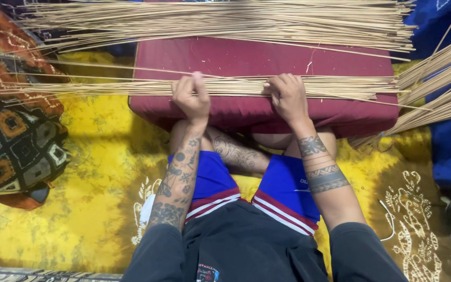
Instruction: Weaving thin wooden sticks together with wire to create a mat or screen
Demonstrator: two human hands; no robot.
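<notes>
Your left hand [191, 96] and right hand [287, 95] sit at mid-frame, each grip closed on the near bundle of thin sticks [335, 87] lying across the maroon cushion [246, 57]. Beyond, along the top of the frame, a wider pile of sticks [225, 21] spreads.

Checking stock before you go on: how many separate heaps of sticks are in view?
3: near heap on the cushion under both hands, far heap along its back edge, right heap; more may lie off-frame.
</notes>
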